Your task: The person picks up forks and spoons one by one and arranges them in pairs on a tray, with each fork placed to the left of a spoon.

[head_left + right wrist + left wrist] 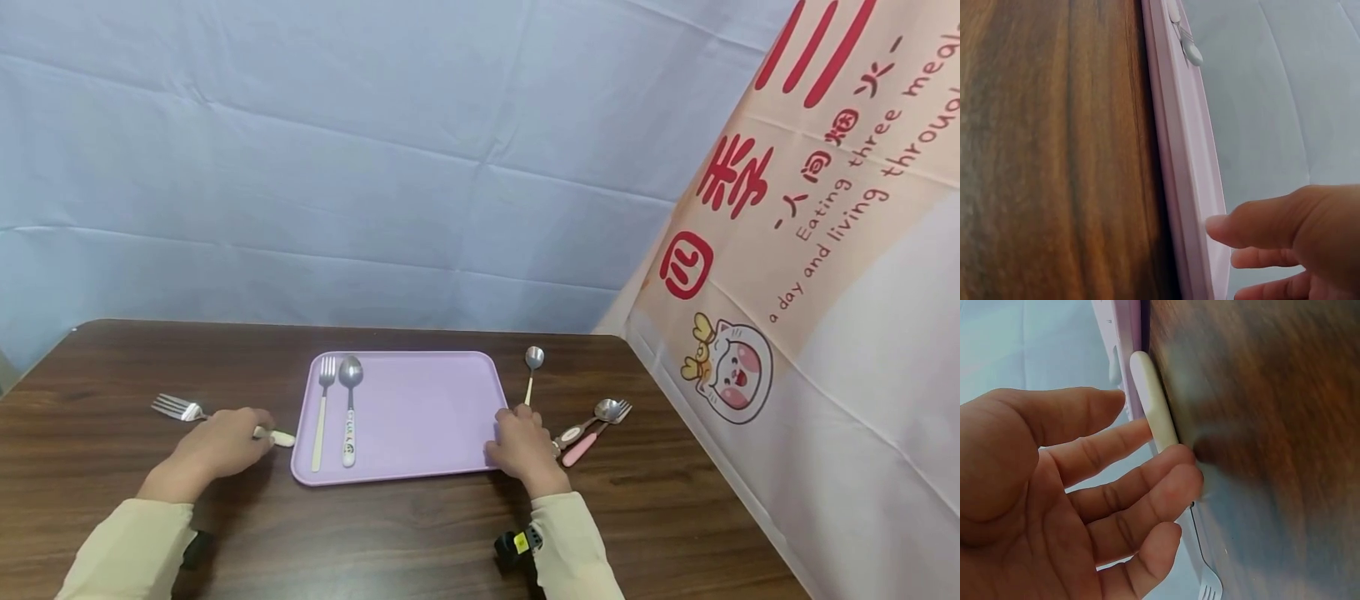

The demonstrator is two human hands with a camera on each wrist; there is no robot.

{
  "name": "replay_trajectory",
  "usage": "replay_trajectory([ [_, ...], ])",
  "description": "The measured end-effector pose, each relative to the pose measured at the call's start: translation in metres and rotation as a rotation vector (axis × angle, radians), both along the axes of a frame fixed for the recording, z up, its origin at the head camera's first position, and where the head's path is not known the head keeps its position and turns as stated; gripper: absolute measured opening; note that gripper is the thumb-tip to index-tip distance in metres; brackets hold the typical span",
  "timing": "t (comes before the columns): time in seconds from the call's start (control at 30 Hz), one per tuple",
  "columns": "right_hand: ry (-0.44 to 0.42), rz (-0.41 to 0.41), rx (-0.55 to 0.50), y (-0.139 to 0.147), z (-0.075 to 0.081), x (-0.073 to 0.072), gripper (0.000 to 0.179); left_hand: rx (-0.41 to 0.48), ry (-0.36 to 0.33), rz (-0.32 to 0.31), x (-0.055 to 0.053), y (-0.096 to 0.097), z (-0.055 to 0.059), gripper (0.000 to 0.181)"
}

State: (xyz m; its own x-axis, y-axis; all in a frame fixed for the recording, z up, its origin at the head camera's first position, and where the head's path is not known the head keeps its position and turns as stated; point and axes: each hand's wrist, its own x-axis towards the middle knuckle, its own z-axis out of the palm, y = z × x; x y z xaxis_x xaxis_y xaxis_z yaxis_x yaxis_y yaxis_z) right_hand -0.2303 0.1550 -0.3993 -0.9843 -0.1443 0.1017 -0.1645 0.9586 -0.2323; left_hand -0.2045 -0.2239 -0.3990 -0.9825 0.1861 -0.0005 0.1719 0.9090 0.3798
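My left hand (227, 442) is over a fork (178, 407) lying left of the tray. In the left wrist view its fingertips reach the fork's cream handle (1152, 400), while the thumb stands apart from it. On the left side of the lilac tray (427, 417), a fork with a pale handle (321, 417) and a spoon with a patterned white handle (349, 408) lie side by side. At the tray's right edge is my right hand (522, 446), fingers loosely extended. The right wrist view has its thumb (1225, 230) right at the tray's rim.
Right of the tray lies a small spoon (534, 358), its handle end hidden by my right hand. Nearby, a brown-handled spoon (577, 431) and a pink-handled fork (581, 448) lie together. A pale blue cloth (337, 208) hangs behind the wooden table (360, 542), a printed cloth (810, 333) along its right.
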Motion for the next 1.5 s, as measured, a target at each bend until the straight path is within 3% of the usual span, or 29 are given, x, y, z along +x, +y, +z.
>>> replay_trajectory([
  [0.2,-0.01,0.003,-0.031,0.003,-0.003,-0.002,0.024,-0.008,-0.013,-0.005,0.001,-0.002,-0.001,0.008],
  [0.37,-0.012,-0.006,-0.076,0.007,-0.004,-0.004,0.025,-0.003,0.01,0.003,0.001,-0.002,-0.003,0.012],
  [0.53,-0.027,-0.028,-0.096,0.011,-0.007,-0.003,0.013,0.044,-0.01,0.038,0.002,-0.002,-0.002,0.017],
  [0.67,0.027,-0.017,-0.089,0.014,-0.012,-0.004,0.004,0.064,-0.003,0.059,0.004,-0.003,-0.004,0.02],
  [0.87,0.099,-0.03,-0.135,0.016,-0.018,-0.006,0.007,0.066,-0.033,0.09,0.002,-0.005,-0.003,0.012],
  [1.0,0.102,-0.071,-0.168,0.016,-0.018,-0.008,0.011,0.065,-0.04,0.11,0.001,-0.006,-0.001,0.022],
  [1.17,0.091,-0.111,-0.179,0.016,-0.018,-0.011,0.024,0.151,-0.083,0.152,0.001,-0.006,-0.003,0.032],
  [1.5,0.085,-0.086,-0.211,0.018,-0.021,-0.012,0.03,0.149,-0.129,0.175,0.001,-0.009,-0.001,0.015],
])
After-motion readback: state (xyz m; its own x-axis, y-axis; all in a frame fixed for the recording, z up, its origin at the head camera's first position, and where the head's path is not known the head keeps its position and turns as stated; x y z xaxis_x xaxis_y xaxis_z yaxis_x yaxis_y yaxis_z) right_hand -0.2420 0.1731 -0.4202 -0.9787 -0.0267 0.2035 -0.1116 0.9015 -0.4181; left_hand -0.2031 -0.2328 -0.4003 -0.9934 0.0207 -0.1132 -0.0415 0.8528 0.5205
